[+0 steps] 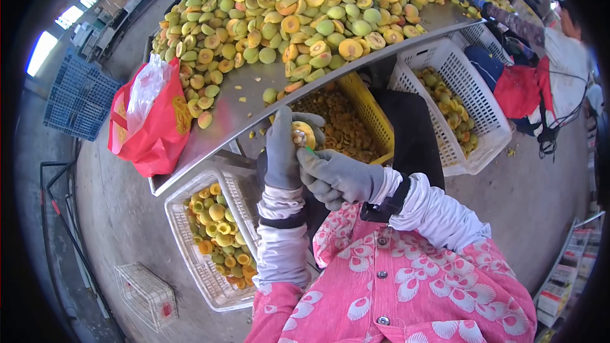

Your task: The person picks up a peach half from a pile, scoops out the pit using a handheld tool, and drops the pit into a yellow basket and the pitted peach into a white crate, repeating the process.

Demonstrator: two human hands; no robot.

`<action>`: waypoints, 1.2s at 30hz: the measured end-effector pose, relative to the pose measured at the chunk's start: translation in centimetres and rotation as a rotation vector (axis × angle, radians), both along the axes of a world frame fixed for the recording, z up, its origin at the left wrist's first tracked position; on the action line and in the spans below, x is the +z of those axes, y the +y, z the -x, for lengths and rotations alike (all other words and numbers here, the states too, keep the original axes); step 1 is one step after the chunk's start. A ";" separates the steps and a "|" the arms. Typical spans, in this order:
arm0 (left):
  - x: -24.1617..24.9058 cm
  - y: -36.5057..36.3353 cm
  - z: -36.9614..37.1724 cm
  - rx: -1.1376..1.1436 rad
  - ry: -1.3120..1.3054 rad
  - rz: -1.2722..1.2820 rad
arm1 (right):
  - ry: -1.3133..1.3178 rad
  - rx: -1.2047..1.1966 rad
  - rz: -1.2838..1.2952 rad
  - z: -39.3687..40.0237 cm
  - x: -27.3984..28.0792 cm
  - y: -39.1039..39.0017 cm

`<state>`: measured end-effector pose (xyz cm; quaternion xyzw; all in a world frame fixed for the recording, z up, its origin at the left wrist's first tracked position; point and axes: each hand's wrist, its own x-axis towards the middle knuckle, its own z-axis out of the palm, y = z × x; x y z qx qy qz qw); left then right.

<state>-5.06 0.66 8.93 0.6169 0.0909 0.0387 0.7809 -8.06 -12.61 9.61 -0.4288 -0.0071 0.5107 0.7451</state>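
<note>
My left hand (284, 147), in a grey glove, is closed around a yellow-orange fruit half (305, 131) that looks like a peach or apricot. My right hand (340, 176), gloved too, grips a small pitting tool (308, 149) with a bit of green at its handle. The tool's metal tip touches the cut face of the fruit; its exact shape is too small to tell. Just beyond both hands, a yellow crate (380, 128) holds many brownish pits and scraps. On the metal table (254, 89) in front lies a large heap of halved fruit (305, 16).
A white crate (184, 241) with hollowed fruit halves stands at lower left, another white crate (489, 124) with fruit at right. A red bag (152, 130) hangs at the table's left edge. Blue crates (79, 98) stand farther left. Other people's arms (508, 19) show across the table.
</note>
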 end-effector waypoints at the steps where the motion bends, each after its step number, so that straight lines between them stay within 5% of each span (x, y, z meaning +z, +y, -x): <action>1: -0.2 0.2 -0.1 -0.066 0.085 0.104 | -0.035 -0.001 0.069 -0.1 0.3 -0.1; 3: -0.7 0.2 -0.9 -0.148 0.155 0.200 | 0.010 0.028 0.040 -0.6 0.2 -0.4; 5: -1.8 -0.2 -0.9 -0.036 0.041 -0.035 | 0.078 0.064 0.015 -0.8 -0.8 -1.2; 7: -2.5 -0.3 -0.7 -0.082 -0.028 -0.169 | 0.377 0.136 -0.463 -1.1 -2.5 -2.3; 9: -2.8 -0.7 -1.1 -0.300 -0.104 0.175 | 0.322 0.120 -0.456 -0.7 -3.0 -2.5; 11: -6.5 -1.2 -2.9 -0.197 0.068 0.418 | 0.362 0.044 -0.537 -1.5 -4.8 -2.5; 13: -5.9 -2.4 -3.4 0.081 0.075 0.366 | 0.233 0.037 -0.493 -2.0 -4.4 -3.2; 17: -7.0 -0.9 -3.4 0.115 0.045 0.039 | 0.193 -0.088 -0.262 -1.2 -4.4 -4.6; 20: -6.1 -0.4 -2.9 -0.050 0.020 0.111 | -0.349 -0.222 0.308 -2.0 -3.9 -4.3; 23: -4.8 -1.4 -2.0 -0.062 -0.024 0.240 | -0.386 -0.238 0.427 -1.8 -2.8 -3.2; 27: -5.1 -1.7 -1.6 0.004 -0.121 0.095 | -1.066 -0.424 0.759 -1.3 -5.7 -1.6; 29: -4.8 -2.2 -1.0 0.093 -0.215 -0.109 | -1.096 -0.439 0.819 -0.7 -5.4 -1.1; 36: -3.9 -3.3 0.1 0.190 -0.334 0.026 | -1.148 -0.499 0.739 0.0 -5.6 -0.1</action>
